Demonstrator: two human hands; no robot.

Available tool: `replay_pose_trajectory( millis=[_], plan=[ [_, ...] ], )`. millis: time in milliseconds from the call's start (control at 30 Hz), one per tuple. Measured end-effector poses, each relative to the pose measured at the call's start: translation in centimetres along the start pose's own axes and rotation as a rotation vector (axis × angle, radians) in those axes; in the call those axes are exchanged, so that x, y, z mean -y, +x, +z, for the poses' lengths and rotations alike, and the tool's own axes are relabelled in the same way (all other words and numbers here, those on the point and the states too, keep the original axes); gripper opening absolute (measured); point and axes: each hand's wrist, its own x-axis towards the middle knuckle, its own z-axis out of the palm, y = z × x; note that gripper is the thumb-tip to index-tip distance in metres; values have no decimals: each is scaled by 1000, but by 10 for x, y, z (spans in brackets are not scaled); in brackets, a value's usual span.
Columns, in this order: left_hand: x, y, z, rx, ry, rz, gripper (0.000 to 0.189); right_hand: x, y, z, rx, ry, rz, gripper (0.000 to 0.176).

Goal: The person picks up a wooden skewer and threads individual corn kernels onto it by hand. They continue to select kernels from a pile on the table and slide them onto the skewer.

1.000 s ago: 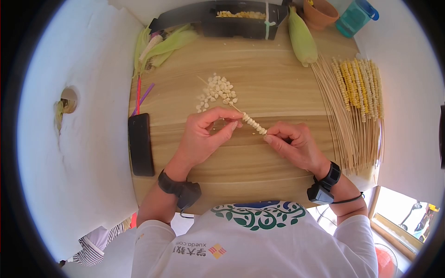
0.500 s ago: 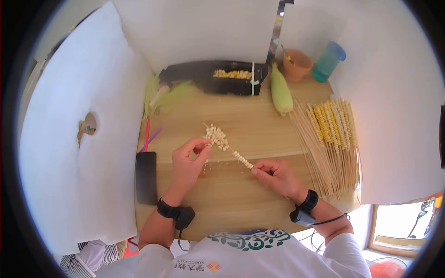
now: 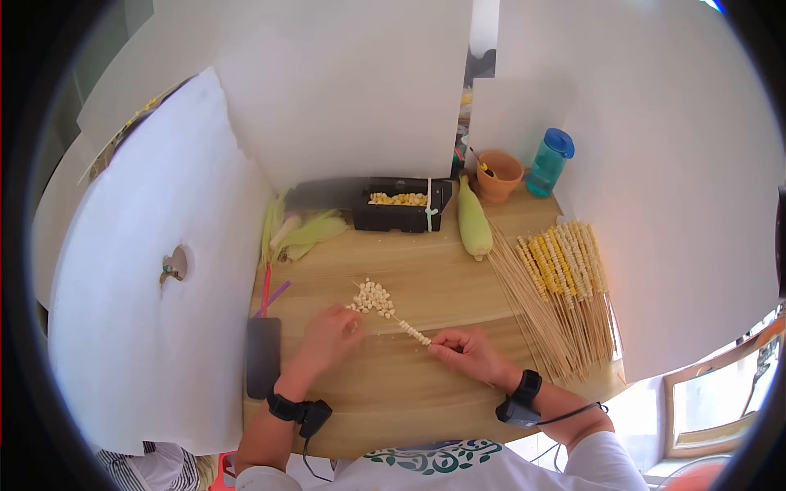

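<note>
Wooden counter (image 3: 426, 385), pale and grained, carries a loose pile of small cream kernels (image 3: 372, 296); left hand (image 3: 327, 335) lies half-curled, fingertips at the pile's near edge, though whether they pinch a kernel cannot be told; right hand (image 3: 463, 353) pinches the near end of a thin skewer (image 3: 412, 331), beaded with kernels, its far end across the pile; bare sticks (image 3: 544, 327) fan out well to the right.

Matt, pale wooden table (image 3: 426, 385), thin wooden skewers (image 3: 557, 327), glossy black phone (image 3: 263, 357).
</note>
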Motion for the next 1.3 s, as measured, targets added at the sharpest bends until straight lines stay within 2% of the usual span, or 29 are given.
replay_pose_trajectory(
  millis=[267, 333, 367, 433, 667, 733, 933, 1300],
  plan=[
    [1, 4, 10, -25, -55, 23, 16, 7, -3, 0, -2, -8, 36, 15],
    [1, 10, 16, -161, -128, 36, 13, 4, -3, 0, -7, -38, 36, 15],
    [2, 12, 18, -157, -127, 33, 13, 2, -2, 1, -6, -34, 38, 15],
    [5, 16, 20, -189, -197, -43, 12, -3, -1, 3, -31, -30, -55, 14],
    [15, 14, 25, -311, -286, -167, 14, -2, -1, 1, -33, -110, 38, 14],
    [20, 14, 21, -361, -324, -193, 13, -4, 2, 0, -51, -122, 4, 14],
    [37, 11, 13, -289, -258, -172, 12, -7, 2, 0, -51, -89, 28, 14],
    [29, 8, 8, -172, -178, -162, 12, -2, 1, 1, -50, -80, 66, 13]
  ],
)
